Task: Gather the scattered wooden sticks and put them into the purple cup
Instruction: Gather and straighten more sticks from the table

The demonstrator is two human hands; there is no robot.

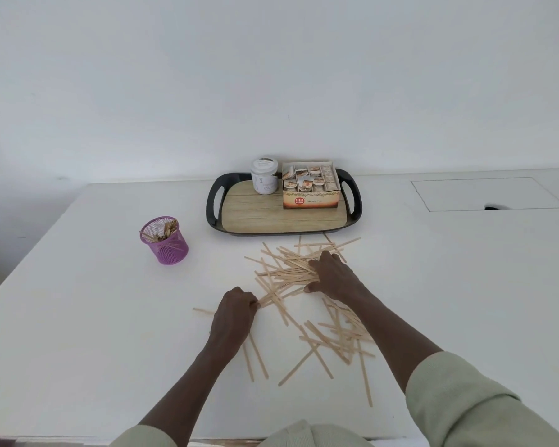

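wooden sticks point(291, 272), mid-table | left hand point(236, 309) grip pinches stick ends; right hand point(331, 277) grip wide, pressing pile | I square the bundle before carrying to purple cup point(164, 240), far left

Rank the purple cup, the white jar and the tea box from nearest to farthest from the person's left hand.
From the left hand:
1. Purple cup, to its left and a little farther back.
2. White jar, on the tray's back left part.
3. Tea box, right beside the jar, farther right.

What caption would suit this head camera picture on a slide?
Two hands gather scattered wooden sticks on a white table, with a purple cup waiting nearby.
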